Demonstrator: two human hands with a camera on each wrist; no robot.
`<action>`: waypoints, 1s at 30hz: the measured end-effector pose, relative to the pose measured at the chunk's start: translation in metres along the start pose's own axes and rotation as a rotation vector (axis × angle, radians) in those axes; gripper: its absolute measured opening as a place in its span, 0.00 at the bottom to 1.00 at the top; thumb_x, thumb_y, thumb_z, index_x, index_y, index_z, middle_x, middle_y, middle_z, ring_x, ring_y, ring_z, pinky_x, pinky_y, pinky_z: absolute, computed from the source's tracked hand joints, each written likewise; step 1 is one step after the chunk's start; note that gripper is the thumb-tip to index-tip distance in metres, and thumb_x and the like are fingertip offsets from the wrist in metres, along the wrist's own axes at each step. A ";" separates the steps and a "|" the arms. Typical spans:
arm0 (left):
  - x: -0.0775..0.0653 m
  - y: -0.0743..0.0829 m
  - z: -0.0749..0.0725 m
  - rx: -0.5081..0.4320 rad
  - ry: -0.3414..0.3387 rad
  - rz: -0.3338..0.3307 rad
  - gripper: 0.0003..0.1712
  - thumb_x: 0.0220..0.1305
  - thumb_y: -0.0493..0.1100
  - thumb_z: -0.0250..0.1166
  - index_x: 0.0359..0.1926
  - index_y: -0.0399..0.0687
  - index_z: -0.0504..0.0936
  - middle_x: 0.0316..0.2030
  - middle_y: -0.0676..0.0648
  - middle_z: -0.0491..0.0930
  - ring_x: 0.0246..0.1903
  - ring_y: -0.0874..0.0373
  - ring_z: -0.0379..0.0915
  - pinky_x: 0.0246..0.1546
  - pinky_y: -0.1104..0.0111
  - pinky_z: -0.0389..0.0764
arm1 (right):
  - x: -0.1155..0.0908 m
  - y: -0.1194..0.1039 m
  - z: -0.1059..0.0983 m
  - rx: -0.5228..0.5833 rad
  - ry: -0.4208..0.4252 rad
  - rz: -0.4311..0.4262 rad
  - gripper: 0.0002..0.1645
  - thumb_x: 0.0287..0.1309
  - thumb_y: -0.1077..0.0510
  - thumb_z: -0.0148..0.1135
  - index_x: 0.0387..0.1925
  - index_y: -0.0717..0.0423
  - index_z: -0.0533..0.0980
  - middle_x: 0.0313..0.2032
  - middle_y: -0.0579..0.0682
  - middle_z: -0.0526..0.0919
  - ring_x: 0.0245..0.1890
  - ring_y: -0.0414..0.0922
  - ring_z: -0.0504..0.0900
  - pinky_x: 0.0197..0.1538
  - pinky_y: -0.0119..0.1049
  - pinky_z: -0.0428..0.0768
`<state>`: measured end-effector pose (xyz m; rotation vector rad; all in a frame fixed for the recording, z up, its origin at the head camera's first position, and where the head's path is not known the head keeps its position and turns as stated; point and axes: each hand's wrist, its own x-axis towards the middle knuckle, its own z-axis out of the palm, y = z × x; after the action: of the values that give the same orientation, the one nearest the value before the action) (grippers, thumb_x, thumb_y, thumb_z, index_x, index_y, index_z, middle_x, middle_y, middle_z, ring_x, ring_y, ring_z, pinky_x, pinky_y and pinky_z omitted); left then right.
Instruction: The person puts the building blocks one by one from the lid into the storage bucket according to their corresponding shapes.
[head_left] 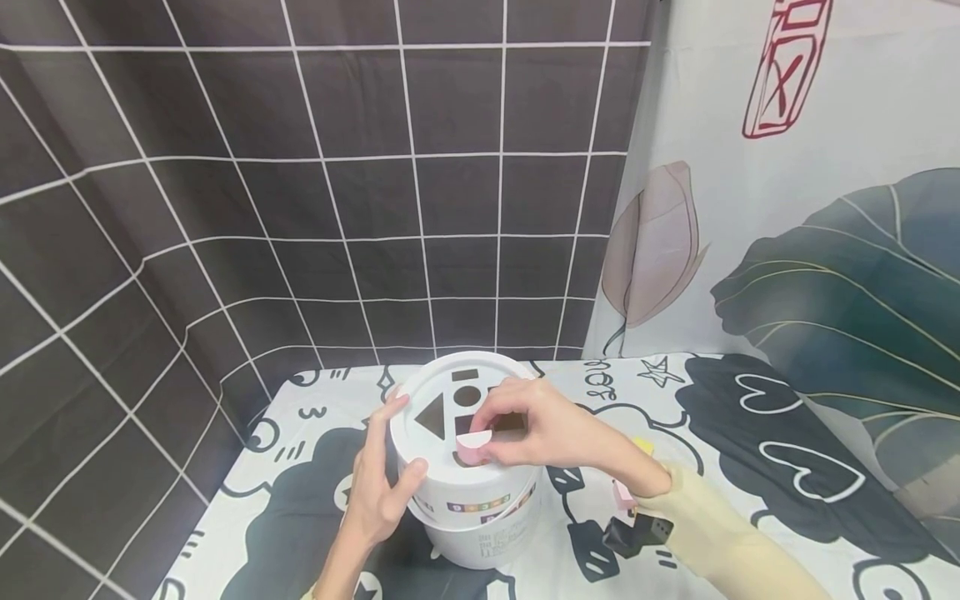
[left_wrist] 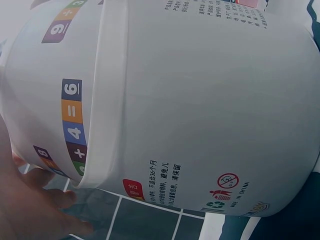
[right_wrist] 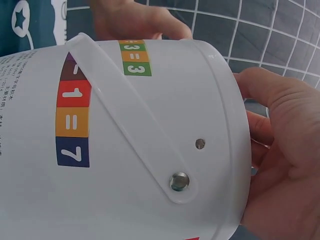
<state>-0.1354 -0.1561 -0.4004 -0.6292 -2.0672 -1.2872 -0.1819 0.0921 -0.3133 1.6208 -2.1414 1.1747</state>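
Note:
A white bucket [head_left: 487,542] stands with its white lid [head_left: 438,473] on top, the lid pierced by shaped holes, among them a triangle and a circle. My right hand [head_left: 543,425] pinches a pink half-round block [head_left: 472,451] with a pale top, between thumb and fingers. That block sits right at a hole near the lid's front edge. On the left, my left hand [head_left: 384,475] rests against the rim, thumb and index finger spread on the lid's edge. In the right wrist view, the bucket's handle [right_wrist: 125,110] slants down its side.
Pink [head_left: 622,495] and yellow [head_left: 642,446] pieces lie right of the bucket, partly behind my right forearm. A black device [head_left: 637,533] shows beside the sleeve. The table has a black-and-white patterned cloth [head_left: 300,417]. Dark gridded fabric [head_left: 360,200] hangs behind.

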 end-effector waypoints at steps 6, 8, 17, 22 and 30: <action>0.000 0.000 0.000 0.001 0.001 0.004 0.42 0.51 0.44 0.60 0.71 0.48 0.65 0.72 0.40 0.62 0.70 0.41 0.59 0.67 0.70 0.54 | 0.001 0.000 0.000 0.005 -0.010 0.015 0.10 0.49 0.65 0.71 0.35 0.51 0.85 0.32 0.41 0.85 0.34 0.38 0.80 0.41 0.34 0.79; 0.000 0.000 0.000 -0.002 0.002 0.004 0.42 0.50 0.44 0.60 0.71 0.47 0.66 0.72 0.40 0.62 0.70 0.41 0.59 0.67 0.71 0.54 | 0.001 0.000 0.000 0.002 -0.010 0.010 0.10 0.49 0.65 0.70 0.35 0.51 0.85 0.32 0.42 0.86 0.34 0.39 0.80 0.41 0.34 0.80; -0.001 0.000 0.000 -0.002 -0.004 -0.025 0.43 0.51 0.44 0.59 0.71 0.48 0.65 0.73 0.41 0.62 0.71 0.41 0.58 0.68 0.69 0.53 | -0.006 0.001 -0.006 0.027 0.021 0.015 0.11 0.50 0.68 0.70 0.37 0.56 0.84 0.35 0.45 0.86 0.37 0.41 0.81 0.43 0.37 0.80; 0.000 0.000 0.001 -0.019 -0.005 -0.016 0.43 0.50 0.45 0.60 0.71 0.48 0.65 0.73 0.41 0.61 0.71 0.44 0.57 0.69 0.70 0.52 | -0.018 0.005 -0.019 0.006 0.077 0.022 0.13 0.50 0.70 0.71 0.39 0.56 0.84 0.37 0.44 0.86 0.39 0.42 0.82 0.44 0.38 0.79; 0.001 -0.001 0.000 -0.026 -0.004 -0.004 0.43 0.51 0.45 0.60 0.71 0.48 0.65 0.73 0.40 0.62 0.71 0.45 0.57 0.68 0.71 0.53 | -0.053 0.011 -0.045 -0.074 0.134 0.193 0.17 0.52 0.69 0.72 0.43 0.51 0.83 0.39 0.41 0.85 0.41 0.41 0.81 0.47 0.35 0.79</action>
<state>-0.1364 -0.1560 -0.4001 -0.6403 -2.0589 -1.3182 -0.1844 0.1618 -0.3196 1.2901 -2.2650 1.2045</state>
